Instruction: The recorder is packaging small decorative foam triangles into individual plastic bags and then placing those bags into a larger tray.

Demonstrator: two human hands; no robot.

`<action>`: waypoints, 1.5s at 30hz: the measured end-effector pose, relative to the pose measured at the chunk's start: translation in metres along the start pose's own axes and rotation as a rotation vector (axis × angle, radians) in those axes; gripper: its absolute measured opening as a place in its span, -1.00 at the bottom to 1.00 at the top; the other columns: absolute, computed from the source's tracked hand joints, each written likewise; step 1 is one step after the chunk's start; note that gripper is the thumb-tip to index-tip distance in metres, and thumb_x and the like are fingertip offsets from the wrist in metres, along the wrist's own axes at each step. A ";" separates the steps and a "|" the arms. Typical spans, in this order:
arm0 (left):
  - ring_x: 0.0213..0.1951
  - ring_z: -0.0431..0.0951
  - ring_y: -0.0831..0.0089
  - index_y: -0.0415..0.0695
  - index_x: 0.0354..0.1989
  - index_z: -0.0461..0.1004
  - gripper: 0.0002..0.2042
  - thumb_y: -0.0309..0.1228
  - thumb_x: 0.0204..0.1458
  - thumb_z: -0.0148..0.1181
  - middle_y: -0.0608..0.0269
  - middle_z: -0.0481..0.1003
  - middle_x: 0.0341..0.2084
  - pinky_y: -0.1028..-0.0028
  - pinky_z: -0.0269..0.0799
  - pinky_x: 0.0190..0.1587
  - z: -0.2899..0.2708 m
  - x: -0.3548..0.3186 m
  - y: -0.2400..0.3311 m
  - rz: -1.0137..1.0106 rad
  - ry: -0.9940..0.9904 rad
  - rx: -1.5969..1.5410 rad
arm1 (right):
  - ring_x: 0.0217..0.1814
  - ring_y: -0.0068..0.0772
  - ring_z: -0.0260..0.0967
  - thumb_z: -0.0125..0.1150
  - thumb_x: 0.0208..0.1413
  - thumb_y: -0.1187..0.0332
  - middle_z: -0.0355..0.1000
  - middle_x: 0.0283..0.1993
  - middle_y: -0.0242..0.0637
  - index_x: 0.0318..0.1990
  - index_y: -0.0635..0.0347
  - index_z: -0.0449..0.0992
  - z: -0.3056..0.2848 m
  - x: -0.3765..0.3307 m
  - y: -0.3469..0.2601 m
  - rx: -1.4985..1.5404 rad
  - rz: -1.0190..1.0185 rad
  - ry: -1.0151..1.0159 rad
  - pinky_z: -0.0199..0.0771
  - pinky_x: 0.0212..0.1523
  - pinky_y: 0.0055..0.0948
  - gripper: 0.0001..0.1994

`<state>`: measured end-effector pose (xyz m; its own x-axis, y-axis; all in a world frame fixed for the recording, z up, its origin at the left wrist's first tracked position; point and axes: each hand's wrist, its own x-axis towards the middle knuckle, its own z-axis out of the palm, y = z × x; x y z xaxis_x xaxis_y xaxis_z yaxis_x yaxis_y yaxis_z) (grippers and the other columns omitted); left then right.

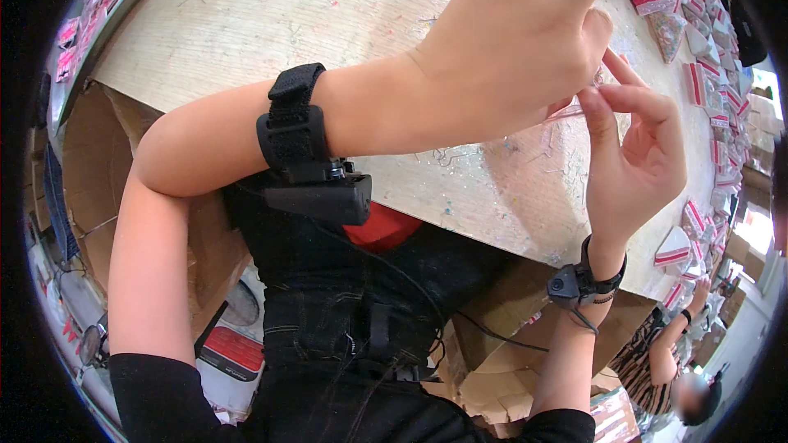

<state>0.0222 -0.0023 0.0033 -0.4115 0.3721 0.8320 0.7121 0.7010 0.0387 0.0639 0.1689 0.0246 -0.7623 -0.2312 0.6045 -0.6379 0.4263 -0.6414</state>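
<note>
Pale worktop (222,49); thin strand (566,115), two o'clock.
My right hand (636,143) pinches it; whether my left hand (525,41) does, I can't tell; best tensioned gently.

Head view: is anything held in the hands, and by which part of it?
The right hand pinches a thin pale item between thumb and finger; which part cannot be told. The left hand hides its own grip.

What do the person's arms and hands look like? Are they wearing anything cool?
Both arms have short black sleeves. The left hand and right hand wear no gloves. A wide black strap with a boxy black gadget wraps the left wrist. The right wrist has a smaller black gadget with a thin dark cable, plus a thin dark bracelet.
</note>
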 end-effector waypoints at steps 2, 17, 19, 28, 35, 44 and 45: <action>-0.26 0.33 0.17 -0.37 -0.42 0.41 -0.73 -0.41 -0.28 0.19 -0.11 0.27 -0.24 0.37 0.34 -0.30 -0.018 0.008 0.008 -0.033 -0.104 -0.021 | 0.09 -0.07 0.45 0.35 -0.04 0.63 0.57 -0.22 -0.21 -0.28 0.33 0.57 -0.002 -0.001 0.005 0.140 0.057 -0.072 0.28 0.22 -0.14 -0.86; -0.20 0.39 0.18 -0.21 -0.40 0.50 -0.74 -0.43 -0.35 0.32 0.04 0.32 -0.25 0.37 0.43 -0.21 0.001 0.001 -0.003 -0.071 -0.106 -0.221 | -0.03 -0.50 0.34 0.33 0.05 0.53 0.39 -0.07 -0.28 -0.05 0.37 0.40 0.005 -0.001 0.023 0.372 0.319 -0.064 0.33 0.10 -0.42 -0.68; -0.20 0.39 0.18 -0.22 -0.41 0.50 -0.74 -0.43 -0.34 0.32 0.04 0.32 -0.25 0.37 0.43 -0.20 0.001 -0.001 -0.003 -0.067 -0.118 -0.228 | -0.04 -0.52 0.32 0.33 0.04 0.53 0.39 -0.07 -0.27 -0.07 0.37 0.40 0.008 -0.003 0.024 0.400 0.387 -0.042 0.32 0.08 -0.44 -0.68; -0.26 0.30 0.22 -0.42 -0.25 0.36 -0.66 -0.37 -0.05 0.25 -0.10 0.26 -0.26 0.40 0.34 -0.23 -0.016 0.024 -0.037 -0.111 0.058 -0.047 | -0.24 -0.41 0.29 0.23 0.01 0.55 0.36 -0.23 -0.23 -0.23 0.33 0.47 -0.025 -0.005 0.036 0.153 -0.395 -0.388 0.27 -0.28 -0.47 -0.84; -0.18 0.44 0.36 -0.41 -0.13 0.41 -0.65 -0.38 0.00 0.24 -0.03 0.43 -0.22 0.45 0.40 -0.13 -0.151 0.037 -0.051 -0.760 -0.398 -0.266 | -0.34 -0.21 0.30 0.33 -0.04 0.41 0.34 -0.34 -0.30 -0.18 0.24 0.55 0.028 -0.021 -0.005 0.043 -0.297 -0.671 0.39 -0.25 -0.35 -0.76; 0.06 0.41 0.16 -0.25 0.00 0.37 -0.42 -0.43 -0.32 0.36 -0.02 0.40 -0.18 0.36 0.33 0.07 -0.381 -0.133 -0.033 -1.165 -0.895 0.599 | -0.17 -0.03 0.35 0.16 0.07 0.42 0.35 -0.25 -0.09 -0.08 0.22 0.44 0.020 -0.009 -0.010 0.174 0.023 -0.723 0.39 -0.13 -0.22 -0.75; -0.03 0.48 0.13 -0.25 -0.03 0.40 -0.37 -0.34 -0.39 0.44 -0.06 0.46 -0.23 0.31 0.40 -0.01 -0.406 -0.164 -0.047 -1.167 -1.120 0.452 | -0.25 -0.08 0.36 0.25 0.02 0.46 0.35 -0.33 -0.15 -0.04 0.18 0.48 0.023 -0.015 -0.005 0.173 -0.036 -0.658 0.39 -0.20 -0.28 -0.70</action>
<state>0.2876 -0.3437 0.0897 -0.8812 -0.3569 -0.3099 -0.3729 0.9278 -0.0080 0.0754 0.1503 0.0078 -0.6130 -0.7499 0.2487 -0.6308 0.2749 -0.7257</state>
